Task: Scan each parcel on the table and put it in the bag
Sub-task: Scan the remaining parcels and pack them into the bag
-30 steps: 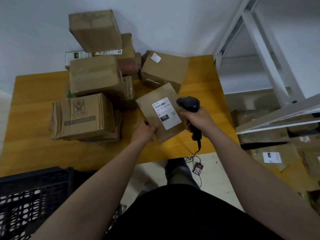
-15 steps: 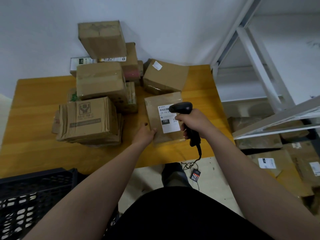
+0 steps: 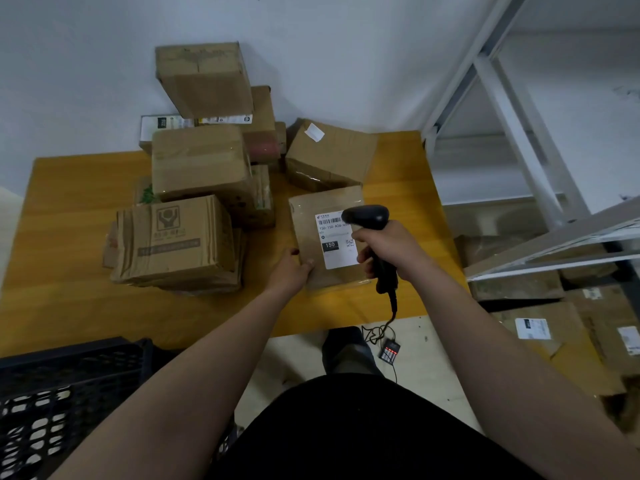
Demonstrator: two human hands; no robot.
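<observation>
Fingers [image 3: 363, 237] of the right hand [image 3: 391, 251] are curled round the handle of a black barcode scanner [image 3: 367, 216], gripping it upright with its head over the upper right part of the white label [image 3: 334, 252]. Fingers [image 3: 307, 264] of the left hand [image 3: 289, 273] pinch the near left corner of the parcel [image 3: 308, 230], thumb on top.

Head view. The parcel, flat and brown, sits on the yellow wooden counter [image 3: 69, 299] near its right end; whether its near edge is lifted off the surface cannot be told. The label bears a bar code along its top and a black block reading 150. At 9 o'clock from the parcel stands a pile of cardboard boxes [image 3: 201, 168], the nearest one printed with a handling symbol. At 12 o'clock, just beside the parcel's far edge, lies a tilted brown box [image 3: 332, 150]. A cable [image 3: 393, 311] drops from the scanner handle toward 6 o'clock, to a small black device [image 3: 389, 352] with red lights on the floor. A black perforated crate [image 3: 69, 375] fills the 7 o'clock corner. A white metal shelf frame [image 3: 519, 140] rises at 2 o'clock, with labelled floor boxes [image 3: 540, 320] at 4 o'clock
</observation>
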